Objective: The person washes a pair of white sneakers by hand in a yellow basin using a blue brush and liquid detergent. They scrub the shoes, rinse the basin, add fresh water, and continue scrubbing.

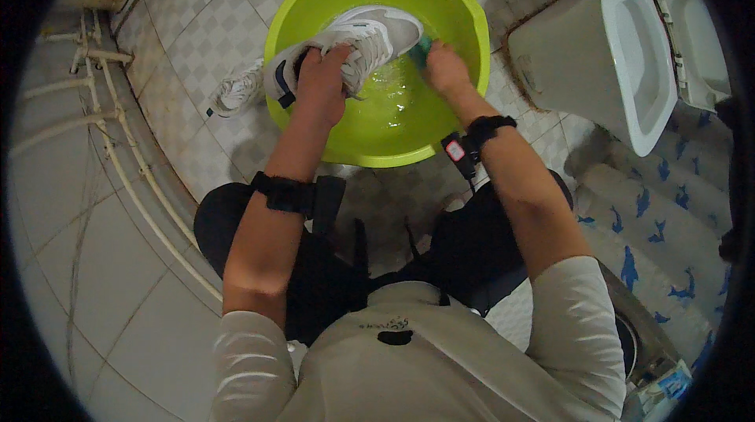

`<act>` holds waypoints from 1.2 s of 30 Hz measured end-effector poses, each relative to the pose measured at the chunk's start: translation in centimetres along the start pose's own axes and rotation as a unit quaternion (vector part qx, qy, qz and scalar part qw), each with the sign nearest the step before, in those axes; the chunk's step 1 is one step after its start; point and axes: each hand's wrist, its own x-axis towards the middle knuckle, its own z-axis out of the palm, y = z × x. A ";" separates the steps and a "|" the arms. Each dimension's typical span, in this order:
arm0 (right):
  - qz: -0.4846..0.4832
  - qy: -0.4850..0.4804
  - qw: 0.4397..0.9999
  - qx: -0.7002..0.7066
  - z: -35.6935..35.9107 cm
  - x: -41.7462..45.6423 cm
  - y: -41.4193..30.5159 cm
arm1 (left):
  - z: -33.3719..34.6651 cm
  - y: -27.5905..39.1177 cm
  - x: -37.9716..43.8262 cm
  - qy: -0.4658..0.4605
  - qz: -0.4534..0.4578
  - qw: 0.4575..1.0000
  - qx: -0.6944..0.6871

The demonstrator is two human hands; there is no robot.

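Over a lime-green plastic basin (377,159) with shallow water (394,100) in its bottom, my left hand (323,83) grips a white and grey lace-up sneaker (368,32) by its collar and tongue. The sneaker's toe points to the upper right; its dark-marked heel reaches the basin's left rim. My right hand (448,70) is closed around a green brush-like tool (420,50), blurred and mostly covered by the fingers, at the sneaker's toe. A second white sneaker (236,90) lies on the floor, just left of the basin.
A white toilet (631,62) with its lid raised stands at the right. Cream pipes (112,109) run along the tiled wall on the left. A curtain with blue dolphin shapes (643,204) hangs at the lower right. Checkered tiles (200,15) cover the floor.
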 end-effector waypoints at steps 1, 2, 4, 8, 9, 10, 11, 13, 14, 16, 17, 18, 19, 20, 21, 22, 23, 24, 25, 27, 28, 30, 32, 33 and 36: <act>-0.022 -0.002 1.000 -0.012 1.5 0.1 -0.1 | 0.1 0.1 -0.3 -0.001 0.003 1.000 0.003; -0.038 0.000 0.999 -0.027 2.7 0.1 0.3 | 0.7 -0.1 -0.5 -0.008 0.006 1.000 0.005; -0.089 -0.135 0.986 0.040 2.5 -0.5 -0.5 | 0.3 0.0 -0.9 -0.003 0.020 1.000 0.006; 0.107 -0.080 0.919 0.371 -2.4 0.3 -1.9 | -0.9 -1.3 0.4 -0.007 0.066 0.998 0.018; 0.116 -0.045 0.912 0.391 -3.5 0.2 -1.8 | -0.9 -1.8 0.8 -0.011 0.081 0.996 0.026; 0.123 -0.013 0.903 0.412 -4.6 0.2 -2.3 | -1.7 -2.1 1.2 -0.029 0.163 0.982 0.096; 0.098 0.018 0.898 0.429 -5.6 -0.3 -2.6 | -2.7 -2.3 1.6 -0.046 0.241 0.955 0.166; 0.045 0.083 0.884 0.458 -8.2 -2.0 -3.6 | -3.1 -2.1 2.3 -0.053 0.297 0.933 0.197; 0.037 0.109 0.893 0.435 -9.1 -2.2 -4.0 | -2.9 -2.0 2.8 -0.042 0.274 0.947 0.161; 0.024 0.159 0.907 0.389 -10.5 -2.4 -4.0 | -1.1 -0.4 2.0 -0.017 0.187 0.980 0.058; 0.035 0.173 0.909 0.378 -11.1 -2.3 -4.0 | -0.1 0.7 1.4 0.001 0.122 0.992 -0.008; 0.046 0.188 0.910 0.366 -11.7 -2.2 -4.2 | 0.6 1.5 0.8 0.017 0.057 0.995 -0.075; 0.057 0.202 0.911 0.354 -12.0 -2.2 -4.2 | 0.6 1.2 0.9 0.015 0.058 0.995 -0.080; 0.055 0.217 0.908 0.354 -11.9 -2.3 -4.2 | 0.4 0.7 1.1 0.012 0.059 0.995 -0.084; 0.002 0.190 0.914 0.359 -12.0 -2.6 -4.6 | 0.4 0.4 1.5 0.010 0.064 0.994 -0.091; -0.051 0.163 0.916 0.362 -11.9 -3.3 -5.4 | 0.2 -0.1 2.0 -0.001 0.055 0.994 -0.093; -0.103 0.134 0.916 0.364 -11.8 -4.0 -6.2 | -0.2 -0.5 2.4 -0.012 0.046 0.994 -0.094; -0.129 0.123 0.924 0.339 -11.4 -4.7 -7.3 | -1.0 -1.3 2.9 -0.019 0.038 0.995 -0.094; -0.156 0.111 0.930 0.313 -10.8 -5.5 -8.5 | -2.6 -2.5 3.6 -0.011 0.150 0.983 0.102; -0.157 0.098 0.945 0.268 -10.2 -5.9 -8.4 | -4.4 -3.8 4.0 0.013 0.237 0.918 0.317; -0.134 0.105 0.954 0.246 -10.6 -4.3 -6.8 | -2.8 -2.7 2.9 0.024 0.223 0.913 0.339; -0.075 0.065 0.979 0.180 -11.8 -1.5 -5.2 | 0.3 -0.3 0.3 0.083 -0.029 0.995 0.045; -0.052 0.054 0.965 0.252 -12.8 -1.4 -4.7 | -1.7 -1.9 2.5 0.043 -0.024 0.998 -0.028; -0.041 0.046 0.955 0.290 -13.3 -1.9 -5.2 | -2.8 -2.3 3.2 0.027 -0.021 0.997 -0.064; -0.196 0.094 0.952 0.217 -12.1 -4.2 -7.8 | -2.4 -1.3 2.6 -0.043 -0.044 0.996 -0.067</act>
